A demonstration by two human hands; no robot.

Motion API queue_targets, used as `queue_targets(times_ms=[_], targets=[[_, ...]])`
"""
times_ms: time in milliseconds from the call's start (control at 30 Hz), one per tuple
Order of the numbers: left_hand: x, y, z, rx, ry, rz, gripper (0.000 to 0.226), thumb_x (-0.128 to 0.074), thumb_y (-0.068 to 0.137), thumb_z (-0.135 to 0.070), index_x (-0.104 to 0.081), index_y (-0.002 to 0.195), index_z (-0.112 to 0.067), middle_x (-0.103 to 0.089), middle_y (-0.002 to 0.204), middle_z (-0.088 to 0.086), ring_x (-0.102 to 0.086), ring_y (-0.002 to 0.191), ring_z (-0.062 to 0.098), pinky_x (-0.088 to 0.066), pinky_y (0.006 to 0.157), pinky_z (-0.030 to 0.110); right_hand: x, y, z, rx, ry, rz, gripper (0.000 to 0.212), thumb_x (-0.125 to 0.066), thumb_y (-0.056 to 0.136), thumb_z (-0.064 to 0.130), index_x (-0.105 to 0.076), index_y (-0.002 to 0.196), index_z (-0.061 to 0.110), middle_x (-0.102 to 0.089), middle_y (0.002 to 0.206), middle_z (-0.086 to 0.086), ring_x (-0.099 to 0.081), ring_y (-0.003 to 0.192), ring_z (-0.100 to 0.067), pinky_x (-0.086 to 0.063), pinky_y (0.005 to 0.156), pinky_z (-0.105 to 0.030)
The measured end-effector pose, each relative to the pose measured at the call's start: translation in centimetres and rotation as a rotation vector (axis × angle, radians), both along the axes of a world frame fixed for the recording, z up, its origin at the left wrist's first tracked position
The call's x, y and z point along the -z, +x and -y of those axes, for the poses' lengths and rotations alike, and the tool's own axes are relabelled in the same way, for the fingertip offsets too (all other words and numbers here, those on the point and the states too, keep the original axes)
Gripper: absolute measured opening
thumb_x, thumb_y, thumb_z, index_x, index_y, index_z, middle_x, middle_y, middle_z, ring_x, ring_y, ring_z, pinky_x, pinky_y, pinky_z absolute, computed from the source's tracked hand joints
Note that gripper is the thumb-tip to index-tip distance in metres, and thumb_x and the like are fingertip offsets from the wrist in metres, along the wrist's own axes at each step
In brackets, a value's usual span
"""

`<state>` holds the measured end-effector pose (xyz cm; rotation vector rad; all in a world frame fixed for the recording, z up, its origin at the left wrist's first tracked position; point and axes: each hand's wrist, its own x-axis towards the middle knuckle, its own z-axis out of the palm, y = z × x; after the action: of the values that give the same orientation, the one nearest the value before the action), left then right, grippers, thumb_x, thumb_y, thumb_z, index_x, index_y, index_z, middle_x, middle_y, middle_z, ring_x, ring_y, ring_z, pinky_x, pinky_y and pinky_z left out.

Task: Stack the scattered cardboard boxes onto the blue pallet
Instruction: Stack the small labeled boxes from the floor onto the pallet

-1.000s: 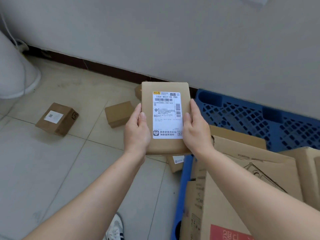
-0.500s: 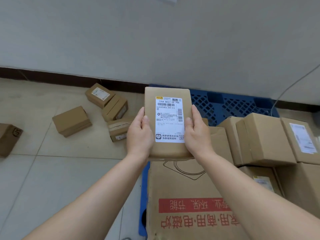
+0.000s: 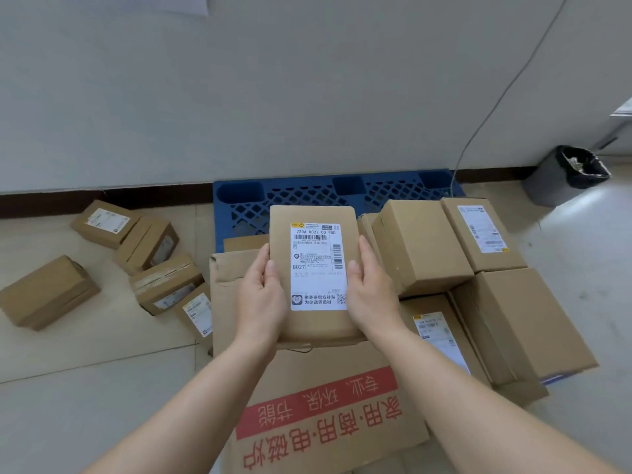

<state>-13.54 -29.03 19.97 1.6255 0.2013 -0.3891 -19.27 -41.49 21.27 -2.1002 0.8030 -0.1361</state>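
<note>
A flat labelled cardboard box (image 3: 316, 271) is held label-up above a large red-printed carton (image 3: 314, 398) on the blue pallet (image 3: 307, 196). Four more boxes (image 3: 424, 244) sit stacked beside it on the right; five small boxes (image 3: 48, 290) lie scattered on the floor, left.

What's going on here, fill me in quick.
A person is stacking parcels. Both hands, left hand and right hand, hold a flat labelled box by its sides above a large red-printed carton on the blue pallet. Several boxes already sit on the pallet at right. Five small boxes lie on the floor at left.
</note>
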Motion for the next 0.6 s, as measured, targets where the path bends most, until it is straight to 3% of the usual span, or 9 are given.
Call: queue_targets(times_ms=[133,433,533,600], targets=[[0.9,-1.7,2.9,0.011,-0.014,-0.018,0.039,-0.036,0.101,-0.026,-0.044,0.139,-0.03,-0.048,0.14,-0.014,-0.045,0.128,0.007,-0.036,0.11,0.036,0.4,-1.6,3.1,-0.018,-0.035,-0.03,0.05,-0.029,0.101,0.024,-0.016,0.15,0.025,-0.036,0.149,0.005,-0.035,0.134,-0.017,-0.031,0.104,-0.032],[1.6,-5.0,6.8,0.027,-0.04,-0.002,0.038,-0.037,0.096,-0.037,-0.048,0.131,-0.045,-0.055,0.132,-0.019,-0.051,0.124,0.008,-0.04,0.106,0.041,-0.4,-5.4,7.6,-0.033,0.042,0.007,0.05,-0.03,0.101,0.028,-0.015,0.149,0.028,-0.029,0.152,0.011,-0.029,0.138,-0.01,-0.027,0.107,-0.025],[0.7,-7.4,8.2,0.022,-0.068,-0.019,0.033,-0.039,0.091,-0.044,-0.048,0.116,-0.065,-0.055,0.131,-0.017,-0.052,0.123,0.01,-0.041,0.105,0.043,-1.2,-7.6,9.2,-0.021,0.074,0.02,0.05,-0.032,0.101,0.027,-0.017,0.149,0.03,-0.03,0.151,0.013,-0.028,0.138,-0.005,-0.026,0.112,-0.027],[0.5,-9.1,9.3,0.03,-0.089,-0.028,0.031,-0.04,0.089,-0.047,-0.047,0.105,-0.072,-0.054,0.131,-0.018,-0.051,0.123,0.01,-0.042,0.104,0.042,-1.5,-9.2,10.4,-0.003,0.087,0.01,0.05,-0.033,0.101,0.028,-0.018,0.148,0.033,-0.036,0.145,0.017,-0.035,0.131,-0.003,-0.03,0.107,-0.026]])
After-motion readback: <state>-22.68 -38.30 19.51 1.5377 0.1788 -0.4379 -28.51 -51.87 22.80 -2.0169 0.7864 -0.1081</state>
